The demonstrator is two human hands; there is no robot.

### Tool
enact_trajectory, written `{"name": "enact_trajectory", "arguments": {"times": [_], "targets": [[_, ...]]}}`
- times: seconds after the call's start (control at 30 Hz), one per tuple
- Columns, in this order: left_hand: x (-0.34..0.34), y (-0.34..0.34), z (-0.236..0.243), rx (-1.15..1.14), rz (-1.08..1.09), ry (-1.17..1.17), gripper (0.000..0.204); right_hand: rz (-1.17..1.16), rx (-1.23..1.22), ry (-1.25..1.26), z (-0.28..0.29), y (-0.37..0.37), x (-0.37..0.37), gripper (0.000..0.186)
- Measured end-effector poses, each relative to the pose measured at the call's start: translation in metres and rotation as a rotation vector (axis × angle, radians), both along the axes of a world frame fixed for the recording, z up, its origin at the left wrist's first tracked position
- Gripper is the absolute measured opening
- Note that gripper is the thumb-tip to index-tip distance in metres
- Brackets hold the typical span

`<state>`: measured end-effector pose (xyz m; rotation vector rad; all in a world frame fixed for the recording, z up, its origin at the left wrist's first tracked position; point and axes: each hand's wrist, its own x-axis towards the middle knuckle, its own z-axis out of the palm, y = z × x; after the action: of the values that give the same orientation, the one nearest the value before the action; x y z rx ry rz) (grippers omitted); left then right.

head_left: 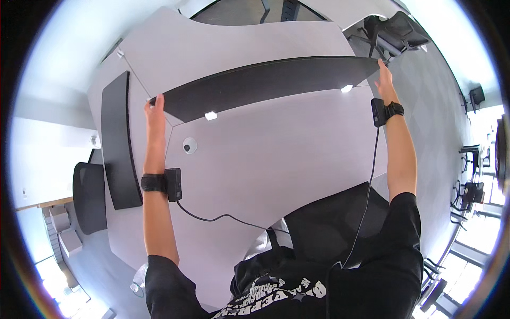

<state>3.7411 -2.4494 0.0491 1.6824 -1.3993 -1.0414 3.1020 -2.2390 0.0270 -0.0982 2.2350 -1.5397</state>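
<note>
A long dark grey desk divider panel spans the far half of the pale desk. Two small white clamps, a left one and a right one, show along its near lower edge. My left hand is closed on the panel's left end, thumb toward me and the other fingers mostly hidden. At the opposite end, my right hand grips the panel's edge, its fingers partly out of sight behind it. Both arms reach forward, each wrist strapped with a small black box on a cable.
A second dark divider panel stands along the desk's left side, by a dark chair. Near my left forearm is a round cable hole in the desktop. Another black chair stands beyond the far right corner; grey floor runs along the right.
</note>
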Motion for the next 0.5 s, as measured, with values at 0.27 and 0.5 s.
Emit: {"name": "enact_trajectory", "arguments": {"times": [0.27, 0.5], "targets": [[-0.018, -0.012, -0.019, 0.171, 0.053, 0.424, 0.06, -0.033, -0.163, -0.043, -0.021, -0.021, -0.035, 0.061], [-0.014, -0.009, -0.044, 0.175, 0.101, 0.557, 0.055, 0.019, -0.169, 0.064, -0.048, -0.015, -0.122, 0.016]]}}
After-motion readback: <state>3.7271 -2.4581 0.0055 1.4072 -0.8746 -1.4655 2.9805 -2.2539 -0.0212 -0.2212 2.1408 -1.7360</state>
